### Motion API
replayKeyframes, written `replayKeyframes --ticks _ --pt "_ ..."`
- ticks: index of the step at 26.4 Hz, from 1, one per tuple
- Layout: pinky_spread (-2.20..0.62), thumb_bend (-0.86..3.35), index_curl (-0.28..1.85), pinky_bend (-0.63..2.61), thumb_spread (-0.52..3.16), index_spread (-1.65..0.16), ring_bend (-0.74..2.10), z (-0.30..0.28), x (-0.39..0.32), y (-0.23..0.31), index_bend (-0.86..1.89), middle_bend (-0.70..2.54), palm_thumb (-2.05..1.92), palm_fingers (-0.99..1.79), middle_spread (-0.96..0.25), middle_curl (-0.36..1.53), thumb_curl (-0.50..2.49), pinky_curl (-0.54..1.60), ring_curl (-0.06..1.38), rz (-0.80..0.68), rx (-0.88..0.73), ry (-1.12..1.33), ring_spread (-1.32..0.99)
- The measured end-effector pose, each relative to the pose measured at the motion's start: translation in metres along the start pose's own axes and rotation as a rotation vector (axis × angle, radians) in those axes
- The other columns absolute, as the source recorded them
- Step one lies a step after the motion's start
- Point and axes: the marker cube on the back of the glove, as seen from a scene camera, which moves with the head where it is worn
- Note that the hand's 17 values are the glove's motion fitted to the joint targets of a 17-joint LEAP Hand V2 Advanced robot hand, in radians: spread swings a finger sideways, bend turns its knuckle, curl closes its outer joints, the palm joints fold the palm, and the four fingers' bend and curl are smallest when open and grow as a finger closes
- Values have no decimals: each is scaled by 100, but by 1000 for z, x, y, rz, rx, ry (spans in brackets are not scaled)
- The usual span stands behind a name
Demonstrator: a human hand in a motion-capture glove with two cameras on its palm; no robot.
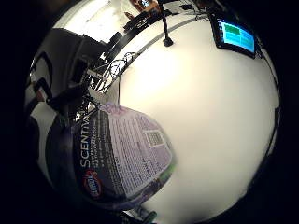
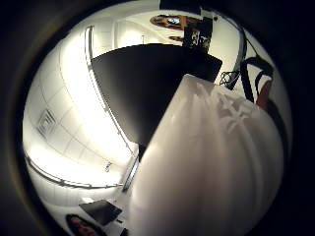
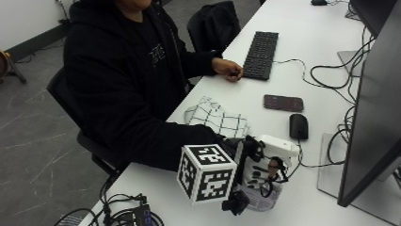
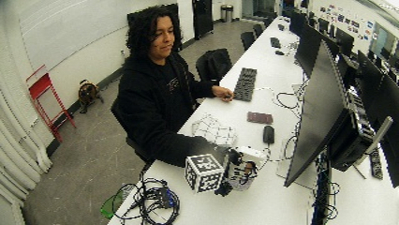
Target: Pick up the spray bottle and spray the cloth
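In the outside view, my gloved right hand [image 3: 253, 165] grips the spray bottle [image 3: 277, 147] at its neck, fingers curled under the white spray head. The bottle stands upright near the table's front edge, its labelled body low against the tabletop. I cannot tell whether its base touches the table. The white cloth [image 3: 216, 118] with a black grid lies crumpled on the table just beyond the hand, apart from the bottle. The little finger side palm view shows the bottle's purple label [image 1: 121, 158] close up. The white spray head [image 2: 211, 162] fills the thumb side palm view. The wide view shows the same hand [image 4: 235, 171], bottle [image 4: 249, 154] and cloth [image 4: 212, 129].
A black mouse [image 3: 298, 126] and a dark phone [image 3: 283, 102] lie past the cloth. A keyboard [image 3: 260, 47] sits farther back, with the bare left hand [image 3: 227, 69] beside it. A large monitor [image 3: 376, 108] stands close on the bottle's right. Cables [image 3: 125, 214] hang at the table's near end.
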Motion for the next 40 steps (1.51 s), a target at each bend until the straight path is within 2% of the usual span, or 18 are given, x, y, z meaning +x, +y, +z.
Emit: replayKeyframes --ticks 6,9,12,23,30,34,40 --pt "-30 -3 42 37 42 -30 67 -2 -5 0 27 45 97 145 -23 50 61 39 46 -20 -11 17 -23" --pt "-30 -3 43 39 39 -29 70 -9 -16 10 28 47 97 144 -23 50 63 39 47 -29 -135 26 -23" --pt "-31 -3 45 40 36 -29 71 -26 -39 29 28 49 97 142 -23 51 64 40 48 -40 -332 77 -23" --pt "-31 -3 50 42 29 -28 73 -82 -89 94 30 53 98 140 -23 52 69 41 49 -140 -897 615 -22" --pt "-31 -3 51 43 28 -27 74 -60 -90 113 31 54 97 139 -22 53 71 41 49 -115 -1062 830 -22" --pt "-30 -3 52 45 27 -27 73 -71 -80 142 30 54 97 138 -22 53 72 41 48 -159 -1225 1014 -22" --pt "-30 -3 53 45 26 -27 72 -63 -74 162 30 54 97 136 -22 53 73 41 48 -207 -1324 1254 -22"
